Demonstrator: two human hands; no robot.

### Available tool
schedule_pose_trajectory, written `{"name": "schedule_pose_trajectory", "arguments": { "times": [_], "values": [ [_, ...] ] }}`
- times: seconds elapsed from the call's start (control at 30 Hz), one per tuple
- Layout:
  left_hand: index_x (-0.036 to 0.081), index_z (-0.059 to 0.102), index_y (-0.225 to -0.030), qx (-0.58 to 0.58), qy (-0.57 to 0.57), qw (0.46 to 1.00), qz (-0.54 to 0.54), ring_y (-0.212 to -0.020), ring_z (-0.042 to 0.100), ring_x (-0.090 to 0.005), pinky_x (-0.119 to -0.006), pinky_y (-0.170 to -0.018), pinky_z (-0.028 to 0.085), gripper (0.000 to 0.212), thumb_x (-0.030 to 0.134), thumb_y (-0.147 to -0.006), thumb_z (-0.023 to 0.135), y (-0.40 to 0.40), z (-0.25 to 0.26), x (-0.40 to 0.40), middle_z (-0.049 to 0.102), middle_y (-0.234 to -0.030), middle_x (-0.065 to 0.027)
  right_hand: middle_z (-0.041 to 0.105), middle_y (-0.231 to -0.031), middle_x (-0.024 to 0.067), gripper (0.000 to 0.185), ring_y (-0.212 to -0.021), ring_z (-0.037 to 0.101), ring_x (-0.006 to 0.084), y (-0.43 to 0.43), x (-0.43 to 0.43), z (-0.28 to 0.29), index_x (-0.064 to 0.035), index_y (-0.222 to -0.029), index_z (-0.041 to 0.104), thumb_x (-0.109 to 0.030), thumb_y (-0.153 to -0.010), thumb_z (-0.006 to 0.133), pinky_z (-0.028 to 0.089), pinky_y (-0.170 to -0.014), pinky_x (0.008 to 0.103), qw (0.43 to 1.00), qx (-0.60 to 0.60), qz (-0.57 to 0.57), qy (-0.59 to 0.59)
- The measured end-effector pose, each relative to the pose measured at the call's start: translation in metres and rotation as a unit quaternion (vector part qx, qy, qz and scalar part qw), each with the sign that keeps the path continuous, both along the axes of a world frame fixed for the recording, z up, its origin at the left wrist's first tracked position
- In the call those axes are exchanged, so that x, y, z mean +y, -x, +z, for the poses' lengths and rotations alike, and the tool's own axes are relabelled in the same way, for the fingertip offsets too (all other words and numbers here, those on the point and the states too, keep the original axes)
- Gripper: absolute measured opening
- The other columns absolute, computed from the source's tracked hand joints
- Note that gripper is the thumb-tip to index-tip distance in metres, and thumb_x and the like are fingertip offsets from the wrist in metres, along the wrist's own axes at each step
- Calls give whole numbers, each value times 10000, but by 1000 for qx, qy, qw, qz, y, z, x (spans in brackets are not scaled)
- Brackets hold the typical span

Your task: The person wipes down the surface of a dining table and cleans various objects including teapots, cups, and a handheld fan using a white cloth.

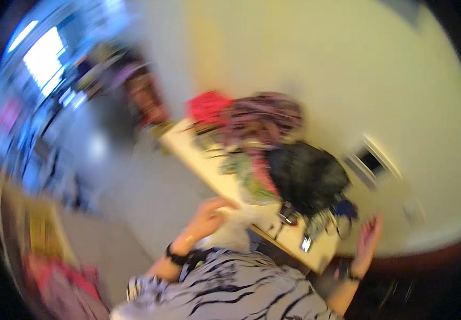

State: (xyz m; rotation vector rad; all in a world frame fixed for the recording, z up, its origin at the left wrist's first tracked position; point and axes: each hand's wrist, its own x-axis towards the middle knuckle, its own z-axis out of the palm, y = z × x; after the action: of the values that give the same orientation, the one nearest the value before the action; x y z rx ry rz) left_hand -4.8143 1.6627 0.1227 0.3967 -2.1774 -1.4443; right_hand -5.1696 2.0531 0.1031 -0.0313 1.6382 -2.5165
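My left hand (pixel 210 218), with a dark band at the wrist, is closed on the edge of a whitish, translucent bag or sheet (pixel 234 232) that hangs at the table's near edge. My right hand (pixel 370 232) is raised at the right, past the table's end; blur hides its fingers and whether it holds anything. Between the hands, a small phone-like thing (pixel 306 243) with a bright face lies on the pale table (pixel 318 256). Beyond it are a black bag or cloth (pixel 308 176) and a green and pink plastic packet (pixel 256 180).
A red cloth item (pixel 210 107) and a striped purplish cloth (pixel 266 116) are heaped at the table's far end, by the pale wall. A wall box (pixel 374 162) is at the right. Pink cloth (pixel 70 280) lies at lower left. The picture is blurred.
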Motion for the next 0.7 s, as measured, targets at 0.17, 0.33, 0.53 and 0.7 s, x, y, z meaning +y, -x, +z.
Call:
{"name": "schedule_pose_trajectory", "arguments": {
  "times": [0.17,0.33,0.53,0.7],
  "values": [
    [-24,688,-906,-8,-13,995,96,-763,597,-167,-282,-720,475,331,50,-677,461,-53,2,-49,676,-845,-94,625,-860,14,233,-733,594,98,-21,-59,7,-114,-1081,587,-298,-949,639,508,-654,238,998,40,44,-24],
    [-9,677,-1036,-85,-33,991,102,-698,539,-153,-286,-625,447,315,18,-791,481,-108,-4,-44,623,-804,-63,614,-871,30,314,-638,553,85,19,-35,11,-96,-1280,514,-238,-1000,538,478,-539,232,985,53,-99,-127],
    [-41,658,-1033,-113,80,989,50,-797,609,-252,-364,-749,503,289,37,-807,496,-62,-13,-28,668,-886,-162,617,-913,65,525,-622,546,93,83,48,28,-121,-1495,315,-188,-1004,487,484,-535,245,930,90,-217,-283],
    [-40,668,-1047,-137,14,990,38,-837,621,-243,-355,-779,510,318,21,-790,492,-14,-7,10,682,-924,-157,640,-933,81,598,-591,558,102,130,62,20,-162,-1536,232,-166,-993,482,492,-520,263,915,92,-222,-325]
  ]
}}
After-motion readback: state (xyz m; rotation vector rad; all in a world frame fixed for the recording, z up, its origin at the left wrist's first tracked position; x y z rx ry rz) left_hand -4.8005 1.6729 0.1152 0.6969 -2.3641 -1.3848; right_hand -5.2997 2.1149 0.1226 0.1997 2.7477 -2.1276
